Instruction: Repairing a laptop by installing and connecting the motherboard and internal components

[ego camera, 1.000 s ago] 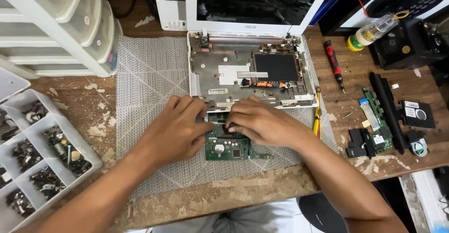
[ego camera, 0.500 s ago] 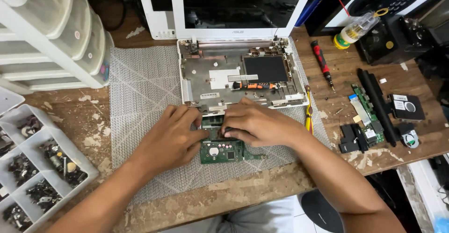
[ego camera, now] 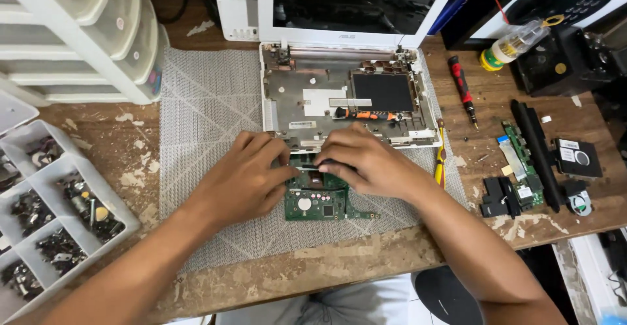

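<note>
Working a green circuit board (ego camera: 321,201) w/ both hands at frame center, on the grey mat (ego camera: 209,103) just below the opened white laptop base (ego camera: 339,100). Left hand (ego camera: 251,175) presses fingers down on the board's upper left edge; right hand (ego camera: 362,162) is curled narrow over its top edge, pinching sth small & dark, can't tell what. Step looks like freeing or seating a connector. Next move prob. needs steady, even pressure, no flexing. Red screwdriver (ego camera: 462,87) lies upper right on the desk (ego camera: 98,142).
</note>
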